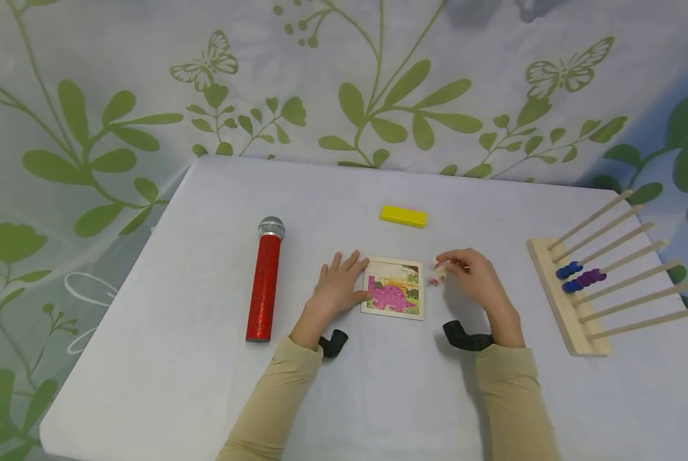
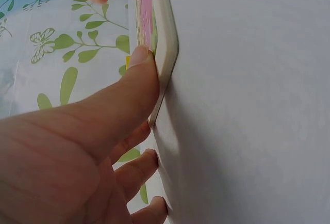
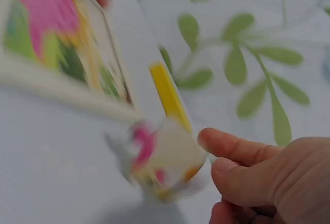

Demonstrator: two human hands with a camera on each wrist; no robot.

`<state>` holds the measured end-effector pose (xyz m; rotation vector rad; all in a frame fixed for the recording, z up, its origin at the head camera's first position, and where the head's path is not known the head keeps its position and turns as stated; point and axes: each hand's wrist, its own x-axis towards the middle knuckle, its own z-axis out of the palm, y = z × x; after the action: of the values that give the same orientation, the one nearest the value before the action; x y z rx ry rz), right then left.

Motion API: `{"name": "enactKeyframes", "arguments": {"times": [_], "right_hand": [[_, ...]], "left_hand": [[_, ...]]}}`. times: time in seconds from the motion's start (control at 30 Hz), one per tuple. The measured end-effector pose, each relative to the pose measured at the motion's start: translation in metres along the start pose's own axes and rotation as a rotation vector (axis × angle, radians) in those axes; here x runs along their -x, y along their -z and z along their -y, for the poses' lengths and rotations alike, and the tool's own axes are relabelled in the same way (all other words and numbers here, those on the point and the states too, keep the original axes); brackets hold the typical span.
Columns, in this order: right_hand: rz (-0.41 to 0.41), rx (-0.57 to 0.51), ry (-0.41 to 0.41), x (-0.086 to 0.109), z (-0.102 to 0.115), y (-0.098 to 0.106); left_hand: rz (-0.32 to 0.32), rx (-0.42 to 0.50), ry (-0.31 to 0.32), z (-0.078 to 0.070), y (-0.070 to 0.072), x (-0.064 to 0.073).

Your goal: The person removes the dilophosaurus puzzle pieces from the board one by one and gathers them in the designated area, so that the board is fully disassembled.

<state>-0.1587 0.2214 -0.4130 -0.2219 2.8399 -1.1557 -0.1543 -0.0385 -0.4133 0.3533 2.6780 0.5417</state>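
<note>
A square wooden jigsaw puzzle (image 1: 393,315) lies on the white table, its tray partly filled with a pink dinosaur picture; bare tray shows toward the top. My left hand (image 1: 338,285) rests at its left side with fingers spread, and the thumb (image 2: 136,79) touches the frame. To the right of the puzzle, my right hand (image 1: 476,275) pinches a white and pink puzzle piece (image 3: 172,152) between thumb and fingertips. That piece is blurred in the right wrist view, and I cannot tell whether another piece lies beneath it.
A yellow block (image 1: 404,216) lies behind the puzzle. To the left is a red glittery microphone (image 1: 264,282) with a silver head. On the right stands a wooden rack (image 1: 569,301) with several rods and some blue and purple beads. A leaf-patterned cloth (image 1: 344,77) hangs behind the table.
</note>
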Motion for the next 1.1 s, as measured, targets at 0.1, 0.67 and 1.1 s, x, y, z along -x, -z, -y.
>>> {"name": "enactKeyframes", "arguments": {"times": [0.1,0.67,1.1], "right_hand": [[-0.018,0.022,-0.070,0.005,-0.019,0.018],[0.081,0.080,-0.128,0.000,-0.026,0.011],[-0.055,0.106,-0.123,0.013,-0.050,0.028]], "left_hand": [[-0.001,0.007,-0.002,0.001,0.000,0.000],[-0.009,0.013,0.009,0.002,0.000,0.002],[-0.002,0.021,0.000,-0.001,-0.003,0.000]]}}
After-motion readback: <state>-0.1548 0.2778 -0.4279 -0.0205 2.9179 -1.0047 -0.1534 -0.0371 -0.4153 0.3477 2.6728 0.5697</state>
